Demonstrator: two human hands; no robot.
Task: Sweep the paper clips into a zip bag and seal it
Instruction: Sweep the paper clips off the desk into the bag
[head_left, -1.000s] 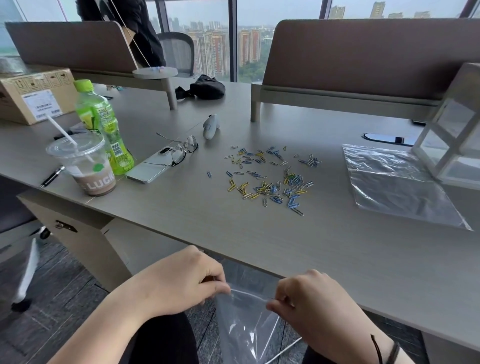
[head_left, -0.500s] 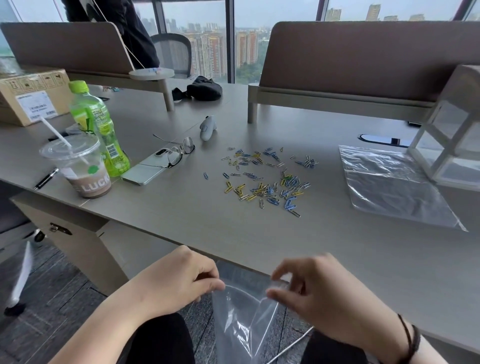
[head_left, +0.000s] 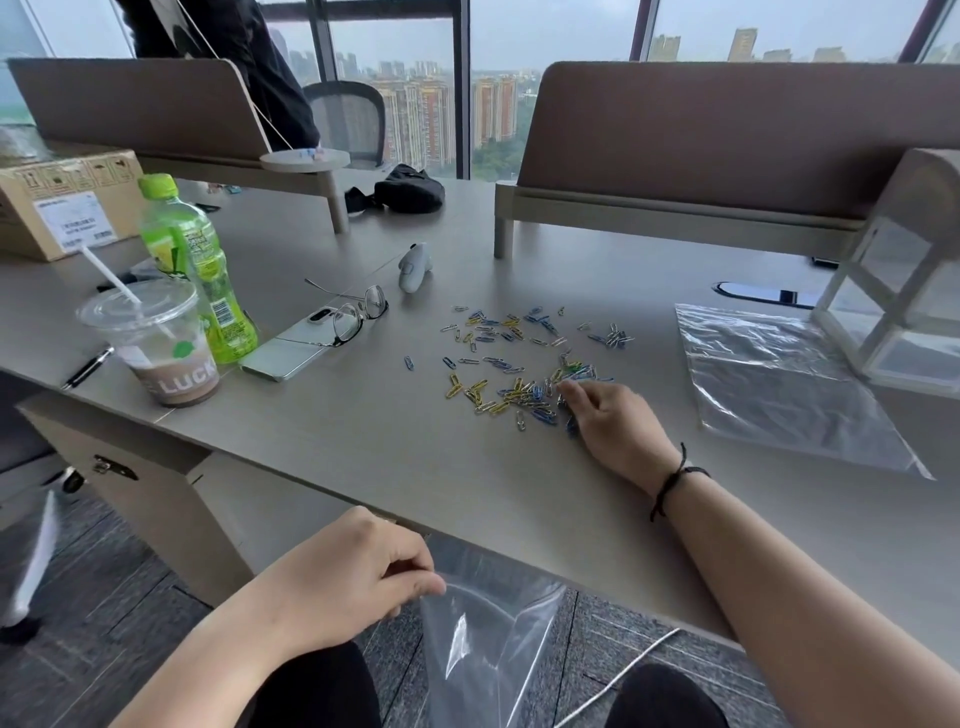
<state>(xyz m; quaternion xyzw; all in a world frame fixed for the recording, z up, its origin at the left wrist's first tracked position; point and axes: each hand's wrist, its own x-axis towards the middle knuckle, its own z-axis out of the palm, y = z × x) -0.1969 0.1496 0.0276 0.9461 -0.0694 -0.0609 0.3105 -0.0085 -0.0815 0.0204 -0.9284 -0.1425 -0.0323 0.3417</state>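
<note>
Since half a second ago our right hand (head_left: 613, 421) has let go of the zip bag (head_left: 485, 649) and reached out over the desk (head_left: 363, 447) to the paper clips (head_left: 511, 364). Those clips, yellow, blue and silver, lie scattered near the middle of the desk, thickest along the near right side of the spread. Our right hand rests there palm down with its fingers curled onto the dense cluster; whether any clip is actually pinched we cannot tell. A dark cord bracelet (head_left: 675, 480) circles that wrist, and the forearm stretches across the desk edge.

Our left hand (head_left: 353, 577) stays below the desk's near edge, thumb and fingers closed on the top left corner of the clear zip bag, whose mouth sags open and hangs down between our knees.

Farther out, a second clear plastic bag (head_left: 784, 384) lies flat to the right of the clips. To the left sit glasses (head_left: 353, 317) resting on a phone (head_left: 291, 353), a green bottle (head_left: 195, 265), and a lidded iced coffee cup (head_left: 156, 345) with a straw, its side reading "LUCK". A cardboard box (head_left: 62, 208) with a white shipping label sits at the far left, its print too small to read.
</note>
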